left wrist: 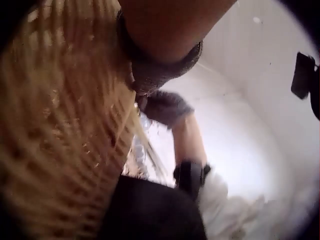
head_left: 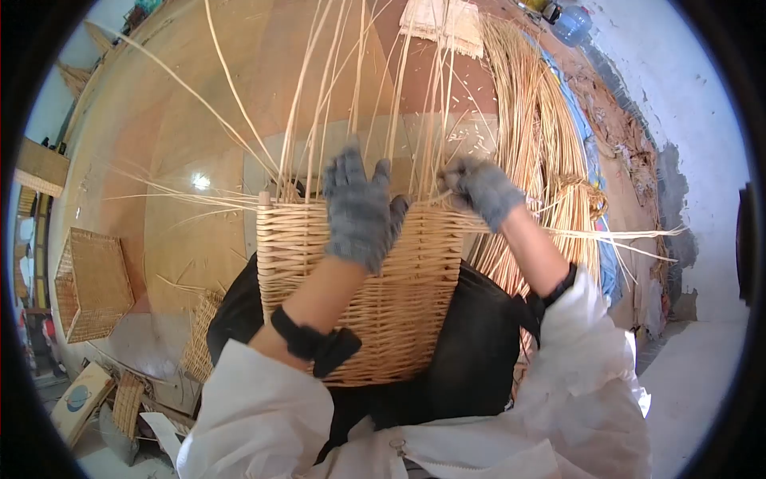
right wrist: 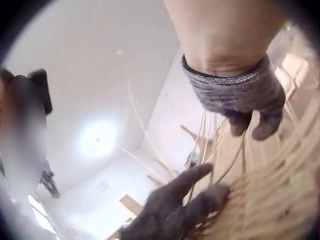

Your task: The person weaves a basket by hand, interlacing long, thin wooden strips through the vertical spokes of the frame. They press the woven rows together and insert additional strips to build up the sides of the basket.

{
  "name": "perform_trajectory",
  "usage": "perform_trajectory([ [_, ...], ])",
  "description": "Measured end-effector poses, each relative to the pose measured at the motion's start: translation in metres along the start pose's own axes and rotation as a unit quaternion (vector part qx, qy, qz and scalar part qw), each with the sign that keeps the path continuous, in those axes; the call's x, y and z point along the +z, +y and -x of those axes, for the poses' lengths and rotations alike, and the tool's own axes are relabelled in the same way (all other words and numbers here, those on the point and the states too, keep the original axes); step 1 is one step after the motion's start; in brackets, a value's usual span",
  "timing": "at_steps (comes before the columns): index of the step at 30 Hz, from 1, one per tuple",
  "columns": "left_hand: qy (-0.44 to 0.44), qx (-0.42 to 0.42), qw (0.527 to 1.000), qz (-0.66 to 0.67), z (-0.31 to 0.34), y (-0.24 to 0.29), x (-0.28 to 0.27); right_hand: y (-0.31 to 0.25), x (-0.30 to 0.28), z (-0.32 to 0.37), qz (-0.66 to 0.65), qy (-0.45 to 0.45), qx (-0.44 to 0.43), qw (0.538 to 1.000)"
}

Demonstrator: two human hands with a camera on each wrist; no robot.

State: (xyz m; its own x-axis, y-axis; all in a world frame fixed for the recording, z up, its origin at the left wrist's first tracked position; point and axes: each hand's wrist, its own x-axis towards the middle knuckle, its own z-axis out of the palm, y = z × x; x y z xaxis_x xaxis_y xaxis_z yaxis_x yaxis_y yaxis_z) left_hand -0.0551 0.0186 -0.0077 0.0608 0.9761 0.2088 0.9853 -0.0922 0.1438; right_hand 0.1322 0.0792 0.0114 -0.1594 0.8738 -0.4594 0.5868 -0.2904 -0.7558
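Note:
A partly woven wicker panel (head_left: 359, 295) leans on the lap, with long upright stakes (head_left: 357, 80) rising from its top edge. My left hand (head_left: 361, 211), in a grey knit glove, lies over the panel's upper middle, fingers extended toward the stakes and thumb apart. At the top right corner, my gloved right hand (head_left: 485, 190) has its fingers bent. In the right wrist view, a wicker strand (right wrist: 235, 161) runs up from the weave into the right hand's pinched fingertips. The left hand (right wrist: 175, 205) shows lower down there, index finger extended beside the stakes.
Loose strands stick out sideways from the panel's upper corners. A large bundle of wicker rods (head_left: 531, 104) lies to the right on blue sheeting. Finished wicker baskets (head_left: 100, 279) stand at left. A pale cloth (head_left: 443, 24) and a water jug (head_left: 571, 25) are at the back.

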Motion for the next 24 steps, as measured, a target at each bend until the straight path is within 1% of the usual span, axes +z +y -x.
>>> perform_trajectory([
  [2, -0.009, 0.029, 0.999, 0.023, 0.029, 0.016, 0.011, -0.013, -0.006, -0.038, 0.126, -0.065, -0.085, 0.986],
  [3, -0.010, 0.043, 0.998, 0.035, 0.033, 0.022, 0.014, -0.023, -0.005, -0.054, 0.143, -0.085, -0.118, 0.979],
  [4, -0.042, 0.015, 0.999, 0.020, 0.028, 0.027, 0.013, -0.032, -0.001, -0.067, 0.162, -0.108, -0.151, 0.969],
  [5, -0.072, -0.015, 0.997, 0.006, 0.022, 0.033, 0.011, -0.026, 0.011, -0.086, 0.218, 0.035, -0.244, 0.944],
  [6, -0.104, -0.043, 0.994, -0.008, 0.019, 0.038, 0.010, -0.006, 0.031, -0.111, 0.266, 0.175, -0.328, 0.889],
  [7, -0.095, -0.067, 0.993, 0.016, 0.018, 0.040, 0.009, -0.005, 0.030, -0.110, 0.232, 0.213, -0.322, 0.893],
  [8, -0.104, -0.082, 0.991, 0.035, 0.016, 0.042, 0.005, -0.005, 0.028, -0.109, 0.197, 0.251, -0.316, 0.894],
  [9, -0.114, -0.099, 0.987, 0.054, 0.015, 0.045, 0.000, -0.021, 0.006, -0.081, 0.084, 0.181, -0.222, 0.954],
  [10, -0.127, -0.118, 0.982, 0.076, 0.016, 0.047, -0.002, -0.020, -0.010, -0.058, -0.030, 0.103, -0.120, 0.987],
  [11, -0.102, -0.112, 0.985, 0.085, 0.019, 0.046, 0.001, 0.009, -0.028, -0.043, -0.051, 0.074, -0.084, 0.992],
  [12, -0.074, -0.107, 0.987, 0.094, 0.022, 0.045, 0.006, 0.037, -0.035, -0.022, -0.154, 0.039, -0.052, 0.986],
  [13, -0.045, -0.100, 0.989, 0.102, 0.023, 0.045, 0.012, 0.064, -0.042, -0.001, -0.254, 0.012, -0.013, 0.967],
  [14, 0.019, -0.057, 0.988, 0.145, 0.028, 0.044, 0.030, 0.080, -0.038, 0.025, -0.431, -0.019, 0.023, 0.902],
  [15, 0.085, -0.013, 0.979, 0.184, 0.035, 0.044, 0.056, 0.080, -0.043, 0.038, -0.406, 0.032, 0.010, 0.913],
  [16, 0.151, 0.031, 0.963, 0.221, 0.038, 0.046, 0.059, 0.078, -0.049, 0.052, -0.381, 0.083, -0.004, 0.921],
  [17, 0.115, 0.055, 0.974, 0.186, 0.039, 0.055, 0.063, 0.079, -0.058, 0.067, -0.371, 0.101, -0.003, 0.923],
  [18, 0.081, 0.075, 0.983, 0.149, 0.033, 0.072, 0.054, 0.075, -0.065, 0.080, -0.361, 0.115, -0.004, 0.926],
  [19, 0.048, 0.089, 0.989, 0.109, 0.025, 0.084, 0.045, 0.059, -0.066, 0.104, -0.293, 0.126, -0.008, 0.948],
  [20, -0.037, 0.057, 0.995, 0.074, 0.016, 0.089, 0.037, 0.077, -0.067, 0.119, -0.259, 0.124, -0.089, 0.954],
  [21, -0.120, 0.023, 0.992, 0.041, 0.007, 0.093, 0.028, 0.079, -0.068, 0.136, -0.185, 0.119, -0.071, 0.973],
  [22, -0.152, 0.000, 0.988, 0.036, 0.001, 0.100, 0.041, 0.085, -0.057, 0.155, -0.257, 0.118, -0.067, 0.957],
  [23, -0.169, -0.032, 0.985, 0.030, -0.006, 0.089, 0.039, 0.100, -0.041, 0.174, -0.288, 0.038, 0.010, 0.957],
  [24, -0.170, -0.032, 0.984, 0.047, -0.003, 0.079, 0.021, 0.098, -0.032, 0.183, -0.252, 0.047, 0.061, 0.965],
])
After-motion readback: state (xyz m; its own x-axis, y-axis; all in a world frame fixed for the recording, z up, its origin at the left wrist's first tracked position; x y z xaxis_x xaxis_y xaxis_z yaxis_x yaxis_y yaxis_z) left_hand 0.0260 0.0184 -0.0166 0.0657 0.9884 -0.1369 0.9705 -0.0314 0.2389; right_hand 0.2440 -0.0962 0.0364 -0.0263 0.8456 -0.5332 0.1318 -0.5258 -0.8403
